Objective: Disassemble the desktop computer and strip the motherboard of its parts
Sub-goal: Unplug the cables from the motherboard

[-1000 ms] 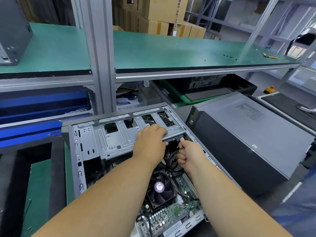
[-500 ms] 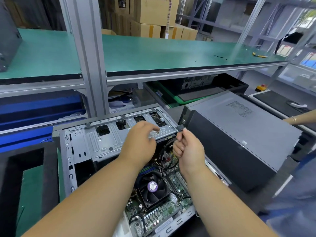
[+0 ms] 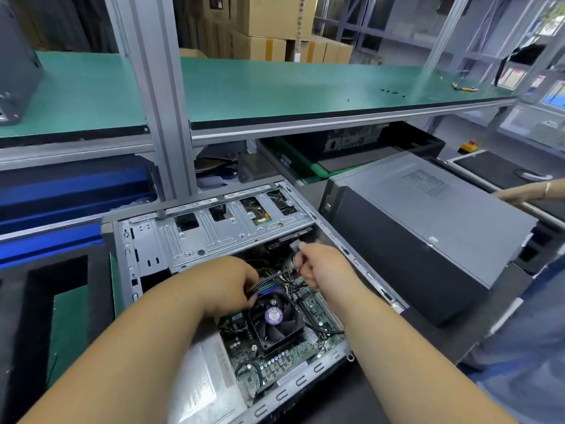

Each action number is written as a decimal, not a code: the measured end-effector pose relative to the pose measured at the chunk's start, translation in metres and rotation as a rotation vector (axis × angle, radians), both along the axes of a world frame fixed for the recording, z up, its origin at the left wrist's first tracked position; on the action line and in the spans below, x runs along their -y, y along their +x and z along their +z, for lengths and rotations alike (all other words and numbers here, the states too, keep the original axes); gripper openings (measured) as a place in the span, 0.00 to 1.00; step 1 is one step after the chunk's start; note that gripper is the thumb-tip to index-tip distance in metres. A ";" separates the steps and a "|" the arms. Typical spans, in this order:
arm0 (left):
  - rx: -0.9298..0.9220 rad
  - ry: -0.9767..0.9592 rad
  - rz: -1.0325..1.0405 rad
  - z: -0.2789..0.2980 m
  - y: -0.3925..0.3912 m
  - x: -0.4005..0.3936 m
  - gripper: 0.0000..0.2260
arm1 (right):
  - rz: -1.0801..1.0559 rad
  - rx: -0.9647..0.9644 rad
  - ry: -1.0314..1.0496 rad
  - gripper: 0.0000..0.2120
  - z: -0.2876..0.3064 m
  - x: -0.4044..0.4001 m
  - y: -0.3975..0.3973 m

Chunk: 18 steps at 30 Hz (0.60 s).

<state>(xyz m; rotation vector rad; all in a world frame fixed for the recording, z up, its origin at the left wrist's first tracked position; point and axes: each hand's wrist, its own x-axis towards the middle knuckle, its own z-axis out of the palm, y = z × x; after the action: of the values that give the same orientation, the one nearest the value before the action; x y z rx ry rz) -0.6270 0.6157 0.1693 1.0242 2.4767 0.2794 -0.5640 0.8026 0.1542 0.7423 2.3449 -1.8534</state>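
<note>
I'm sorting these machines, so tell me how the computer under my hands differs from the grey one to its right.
The open computer case has its side panel off, baring the motherboard and fan; the closed grey tower is sealed, showing only a vent grille. Both hands work inside the open one; the closed one is untouched by them. Both lie on their sides.

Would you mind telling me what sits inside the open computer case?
Inside the open computer case: motherboard, CPU cooler fan, black cables pinched by the right hand, drive cage. The left hand hides what lies beneath.
</note>
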 end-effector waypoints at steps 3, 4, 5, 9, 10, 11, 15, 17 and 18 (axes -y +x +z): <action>0.155 0.012 -0.013 -0.008 0.007 0.014 0.02 | 0.232 0.246 0.311 0.17 -0.012 0.005 -0.001; 0.209 0.036 -0.003 -0.009 0.007 0.016 0.03 | 0.245 0.302 0.336 0.14 -0.015 0.007 -0.001; 0.252 0.068 0.012 -0.010 0.006 0.016 0.05 | 0.253 0.330 0.400 0.12 -0.017 0.008 -0.002; 0.334 0.136 0.036 -0.011 -0.001 0.014 0.08 | 0.203 0.304 0.730 0.16 -0.017 0.007 -0.004; 0.358 0.141 0.039 -0.012 -0.002 0.014 0.10 | 0.179 0.285 0.792 0.16 -0.016 0.007 -0.003; 0.386 0.157 0.051 -0.014 -0.003 0.015 0.12 | 0.161 0.260 0.835 0.16 -0.017 0.007 -0.002; 0.460 0.251 0.128 -0.015 -0.002 0.017 0.15 | 0.213 0.021 0.717 0.05 -0.017 0.013 0.001; 0.420 0.273 0.129 -0.013 -0.001 0.018 0.16 | 0.354 -0.092 0.644 0.13 -0.016 0.018 0.003; 0.423 0.297 0.137 -0.013 0.000 0.017 0.16 | 0.434 -0.115 0.656 0.17 -0.017 0.020 0.003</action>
<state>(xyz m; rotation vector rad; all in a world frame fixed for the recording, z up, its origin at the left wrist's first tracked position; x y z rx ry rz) -0.6267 0.5983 0.1560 0.8025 2.1559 0.8370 -0.5606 0.7829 0.1376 0.1160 2.9071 -0.9779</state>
